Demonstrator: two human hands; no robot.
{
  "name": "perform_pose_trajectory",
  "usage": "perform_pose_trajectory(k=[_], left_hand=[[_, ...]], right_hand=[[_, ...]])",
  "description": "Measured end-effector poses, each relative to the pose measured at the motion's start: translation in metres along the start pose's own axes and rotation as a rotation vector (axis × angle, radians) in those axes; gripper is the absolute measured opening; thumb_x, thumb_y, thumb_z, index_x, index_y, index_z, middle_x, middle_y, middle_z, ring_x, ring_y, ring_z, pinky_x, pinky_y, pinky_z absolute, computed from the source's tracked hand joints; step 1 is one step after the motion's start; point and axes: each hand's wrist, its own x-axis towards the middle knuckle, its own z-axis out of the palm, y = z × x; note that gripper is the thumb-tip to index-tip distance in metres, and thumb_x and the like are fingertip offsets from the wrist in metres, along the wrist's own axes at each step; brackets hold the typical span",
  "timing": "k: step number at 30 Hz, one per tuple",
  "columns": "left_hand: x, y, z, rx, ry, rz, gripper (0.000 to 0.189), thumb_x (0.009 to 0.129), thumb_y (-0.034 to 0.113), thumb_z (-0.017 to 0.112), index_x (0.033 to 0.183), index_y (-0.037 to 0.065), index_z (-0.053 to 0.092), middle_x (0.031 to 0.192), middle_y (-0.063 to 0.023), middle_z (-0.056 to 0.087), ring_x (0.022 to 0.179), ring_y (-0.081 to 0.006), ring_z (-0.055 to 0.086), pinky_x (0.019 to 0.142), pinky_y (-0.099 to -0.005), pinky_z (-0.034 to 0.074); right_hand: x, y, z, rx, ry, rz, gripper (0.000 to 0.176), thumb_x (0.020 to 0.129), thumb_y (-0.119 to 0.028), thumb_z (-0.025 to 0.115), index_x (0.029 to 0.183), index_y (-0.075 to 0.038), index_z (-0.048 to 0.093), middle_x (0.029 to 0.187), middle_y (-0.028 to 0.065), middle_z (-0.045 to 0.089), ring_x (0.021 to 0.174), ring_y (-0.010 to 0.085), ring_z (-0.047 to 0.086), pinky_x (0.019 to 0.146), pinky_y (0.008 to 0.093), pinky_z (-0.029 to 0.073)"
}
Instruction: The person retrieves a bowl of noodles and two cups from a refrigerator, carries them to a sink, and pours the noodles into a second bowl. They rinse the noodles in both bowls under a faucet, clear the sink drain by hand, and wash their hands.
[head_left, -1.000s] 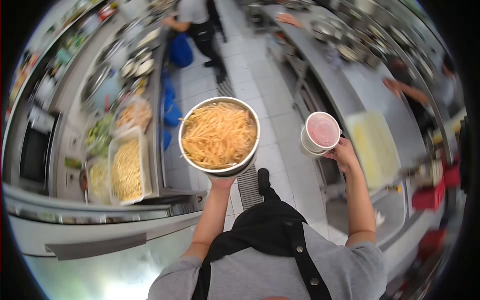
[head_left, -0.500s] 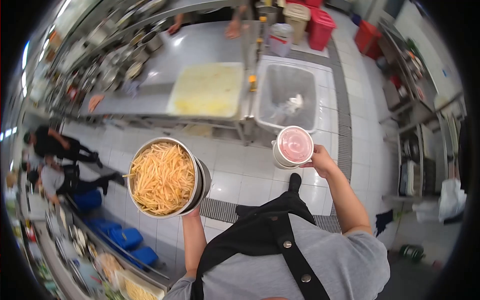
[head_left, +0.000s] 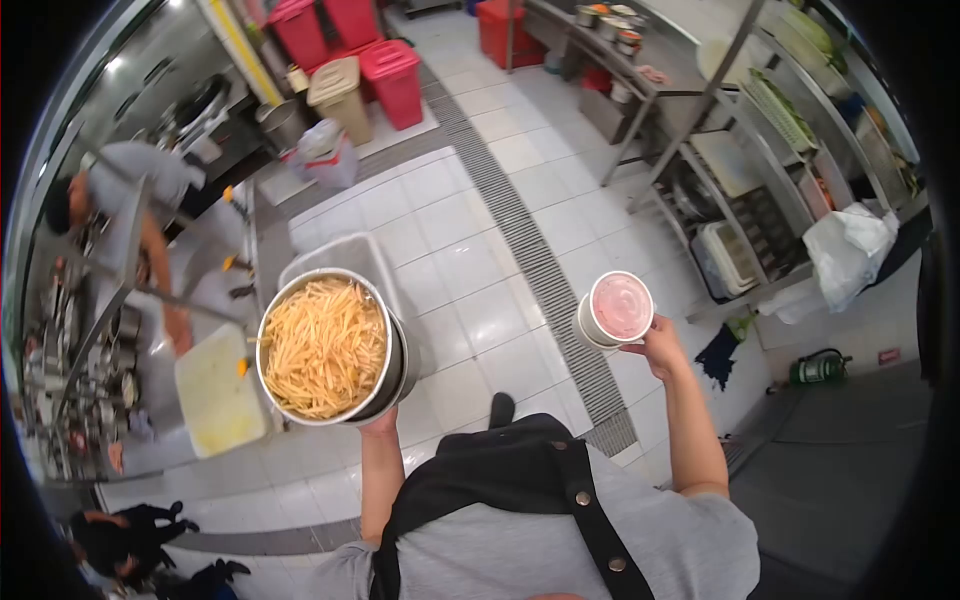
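Note:
A round metal pot (head_left: 325, 348) heaped with thin cut yellow strips rests on my left hand (head_left: 380, 421), which shows only in part beneath its lower right side. Another metal rim peeks out under this pot. On the right, my right hand (head_left: 659, 348) is closed on the side of a white tub (head_left: 597, 327) with a translucent lid (head_left: 621, 305); something pinkish shows through the lid. A second white rim sits just below and left of that lid. The two hands are wide apart, in front of my body.
A grey bin (head_left: 372, 262) stands behind the pot. At left, a person (head_left: 150, 200) leans over a steel counter with a yellowed board (head_left: 222, 392). Red lidded bins (head_left: 392, 85) are ahead, steel shelving (head_left: 740, 200) is right, and a floor grate (head_left: 540, 280) runs between.
The view has turned to the right, so the counter and grey bin now lie further left. Both hands still hold the same things. A person leaning at the counter shows more fully.

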Motion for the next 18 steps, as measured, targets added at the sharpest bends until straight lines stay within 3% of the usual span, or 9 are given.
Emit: perform_pose_trajectory(k=[1, 5, 12, 15, 16, 18], left_hand=[[0.029, -0.021, -0.001, -0.063, 0.064, -0.047, 0.063, 0.096, 0.047, 0.047, 0.145, 0.008, 0.038, 0.152, -0.0131, 0.035, 0.139, -0.0351, 0.033, 0.115, -0.0544, 0.026], [0.140, -0.110, -0.002, -0.180, -0.008, -0.311, 0.061, 0.098, 0.046, 0.041, 0.146, 0.008, 0.037, 0.151, -0.0144, 0.036, 0.137, -0.0360, 0.036, 0.114, -0.0540, 0.029], [0.337, -0.253, 0.048, 0.019, -0.037, -0.448, 0.059, 0.094, 0.044, 0.051, 0.140, 0.006, 0.045, 0.143, -0.0144, 0.047, 0.131, -0.0336, 0.045, 0.111, -0.0509, 0.036], [0.432, -0.309, 0.062, 0.085, -0.012, -0.464, 0.058, 0.096, 0.046, 0.048, 0.140, 0.009, 0.044, 0.144, -0.0122, 0.047, 0.131, -0.0324, 0.045, 0.110, -0.0502, 0.037], [0.462, -0.328, 0.070, 0.061, -0.038, -0.507, 0.055, 0.093, 0.039, 0.057, 0.138, 0.008, 0.048, 0.143, -0.0119, 0.048, 0.130, -0.0309, 0.047, 0.111, -0.0506, 0.037], [0.530, -0.368, 0.090, 0.077, -0.059, -0.561, 0.055, 0.093, 0.037, 0.058, 0.137, 0.007, 0.048, 0.142, -0.0128, 0.049, 0.129, -0.0311, 0.048, 0.111, -0.0512, 0.037]], right_hand=[[0.018, -0.008, -0.013, 0.019, 0.026, -0.006, 0.025, 0.095, -0.013, 0.054, 0.113, 0.004, 0.060, 0.105, 0.0139, 0.066, 0.090, 0.0205, 0.067, 0.071, 0.0348, 0.061], [0.095, -0.041, -0.042, 0.115, 0.096, -0.055, 0.026, 0.096, -0.014, 0.054, 0.114, 0.004, 0.060, 0.106, 0.0140, 0.066, 0.091, 0.0210, 0.067, 0.073, 0.0363, 0.060], [0.237, -0.086, -0.091, 0.284, 0.217, -0.034, 0.027, 0.095, -0.012, 0.055, 0.116, 0.005, 0.058, 0.106, 0.0140, 0.066, 0.092, 0.0217, 0.067, 0.077, 0.0376, 0.059], [0.290, -0.094, -0.124, 0.309, 0.304, -0.060, 0.026, 0.095, -0.011, 0.054, 0.116, 0.005, 0.057, 0.105, 0.0142, 0.066, 0.093, 0.0230, 0.067, 0.076, 0.0376, 0.059], [0.303, -0.098, -0.135, 0.335, 0.357, -0.035, 0.026, 0.095, -0.011, 0.054, 0.115, 0.005, 0.057, 0.105, 0.0144, 0.066, 0.093, 0.0233, 0.067, 0.076, 0.0375, 0.059], [0.331, -0.101, -0.156, 0.391, 0.461, 0.017, 0.027, 0.095, -0.011, 0.054, 0.115, 0.006, 0.057, 0.104, 0.0148, 0.066, 0.093, 0.0238, 0.067, 0.075, 0.0373, 0.060]])
